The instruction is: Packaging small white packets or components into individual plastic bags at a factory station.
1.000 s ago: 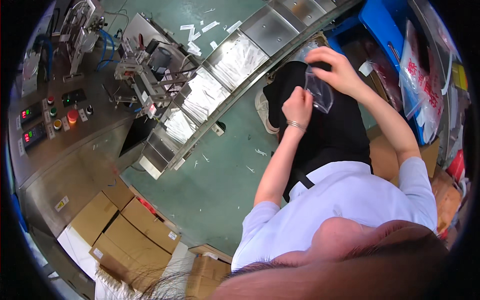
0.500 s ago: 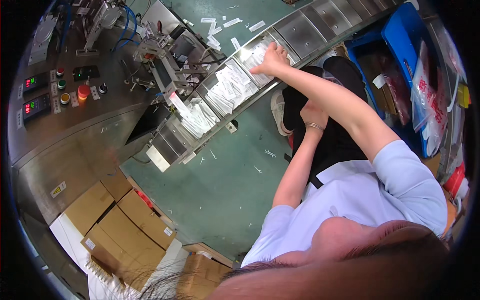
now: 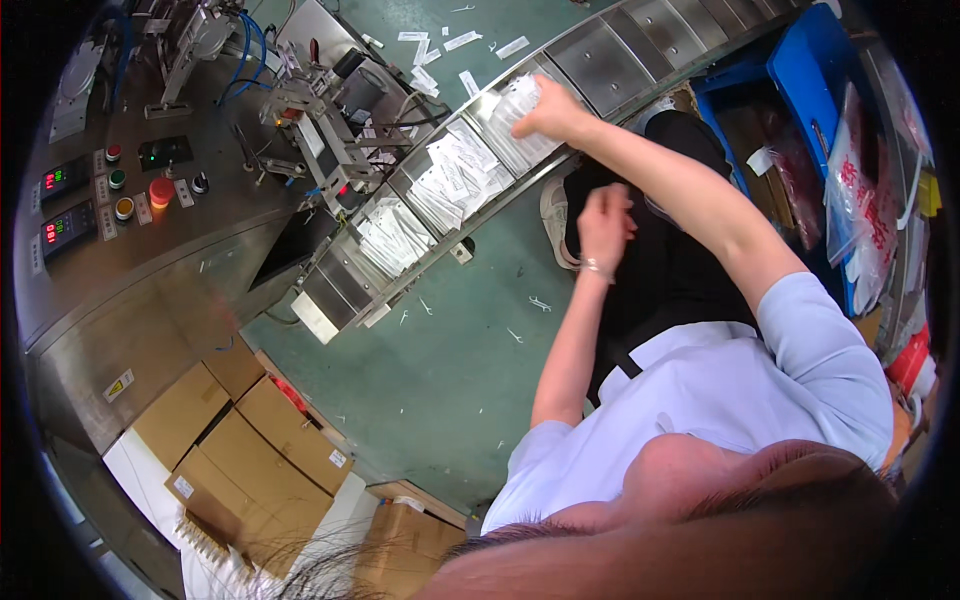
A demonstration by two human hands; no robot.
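The right hand (image 3: 548,110) is pressing closed fingers onto the clear packets (image 3: 520,120) in a conveyor tray (image 3: 560,150). The left hand (image 3: 605,222) is hovering loosely curled, holding nothing.

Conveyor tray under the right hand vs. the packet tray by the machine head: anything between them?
Head view: one tray of white packets lies between the right hand's tray and the machine-side tray.

From my remote seat I saw a steel control panel (image 3: 110,200) with coloured push buttons at upper left, and brown cardboard boxes (image 3: 235,440) stacked on the green floor (image 3: 450,400) below it. A blue bin (image 3: 810,80) stood at upper right, with clear plastic bags (image 3: 860,200) hanging beside it.
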